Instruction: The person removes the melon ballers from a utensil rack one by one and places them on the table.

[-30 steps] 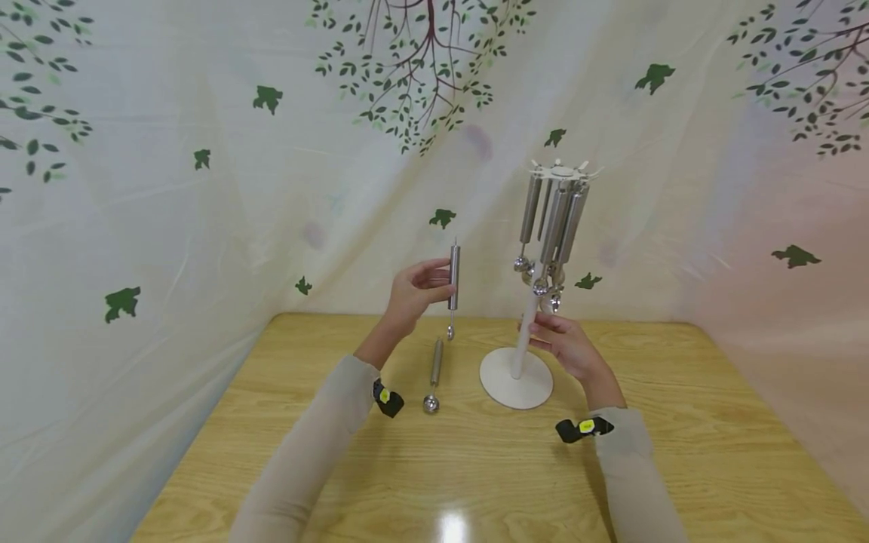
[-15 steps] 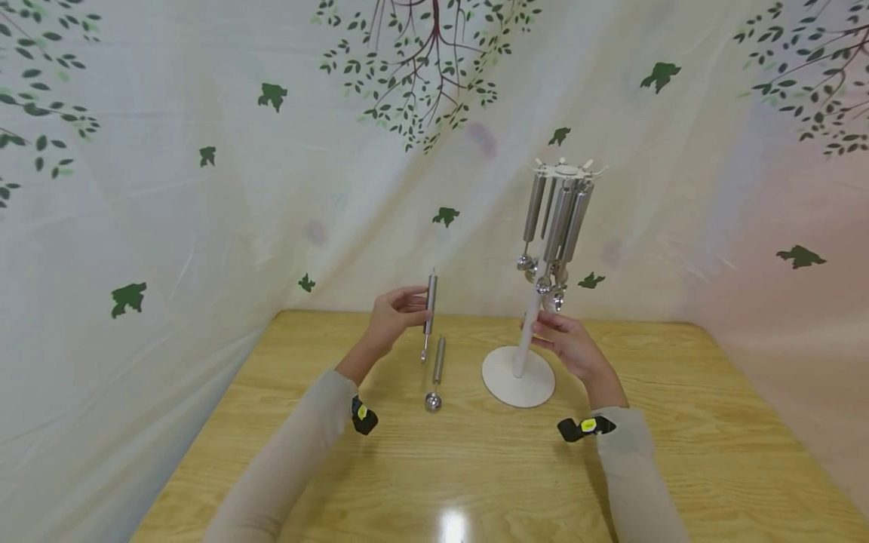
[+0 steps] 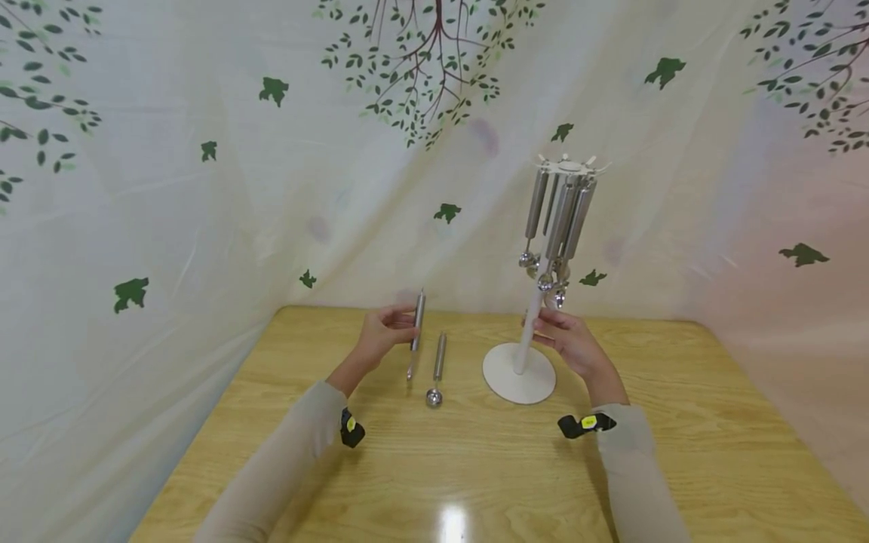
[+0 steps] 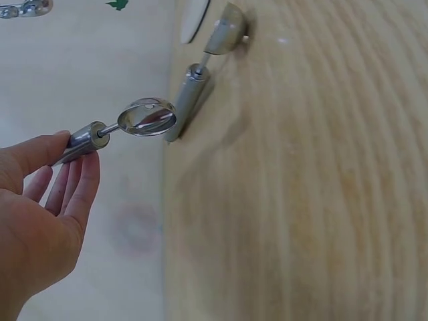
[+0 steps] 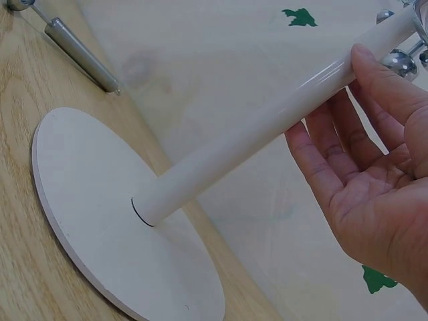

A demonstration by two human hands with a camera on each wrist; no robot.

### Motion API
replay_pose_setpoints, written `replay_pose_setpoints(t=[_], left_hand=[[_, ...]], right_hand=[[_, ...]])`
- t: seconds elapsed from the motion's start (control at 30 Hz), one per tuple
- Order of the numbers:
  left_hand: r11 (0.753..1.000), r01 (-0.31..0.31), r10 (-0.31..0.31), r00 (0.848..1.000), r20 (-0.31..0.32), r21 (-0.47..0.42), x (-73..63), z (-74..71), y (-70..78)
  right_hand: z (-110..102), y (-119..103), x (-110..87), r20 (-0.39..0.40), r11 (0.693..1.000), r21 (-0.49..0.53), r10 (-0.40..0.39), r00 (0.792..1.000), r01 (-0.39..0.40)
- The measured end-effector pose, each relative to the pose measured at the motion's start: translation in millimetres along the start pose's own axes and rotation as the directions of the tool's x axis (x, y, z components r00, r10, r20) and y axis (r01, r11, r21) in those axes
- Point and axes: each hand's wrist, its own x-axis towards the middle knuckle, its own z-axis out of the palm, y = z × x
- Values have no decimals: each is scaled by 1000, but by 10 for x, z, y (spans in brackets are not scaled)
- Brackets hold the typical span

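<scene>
My left hand pinches the steel handle of a melon baller between thumb and fingertips. This melon baller hangs scoop down, slightly tilted, over the back of the table; the left wrist view shows its oval scoop pointing away from the palm. Just right of it, a second melon baller with a deeper round scoop lies on the table, scoop toward me. My right hand holds the post of a white stand with thumb and fingers, below several steel scoop tools hanging from its hooked top.
The stand's round base sits on the wooden table, near its back edge. Behind the table hangs a pale cloth printed with leaves and branches. Each wrist wears a small black camera strap.
My left hand has moved left and down with its melon baller, from right of the lying one to left of it. The right hand keeps its hold on the stand.
</scene>
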Motion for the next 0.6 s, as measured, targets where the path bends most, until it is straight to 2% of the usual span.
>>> replay_pose_setpoints(t=[0.3,0.6], left_hand=[[998,51,-51,999,7,29,-41,-19,-150],[994,84,-84,996,-3,68,-92,-9,-235]], right_hand=[[2,-21,5,-6,1000,-3,12,1000,-12],[-37,34,12,1,1000,-24,5,1000,-5]])
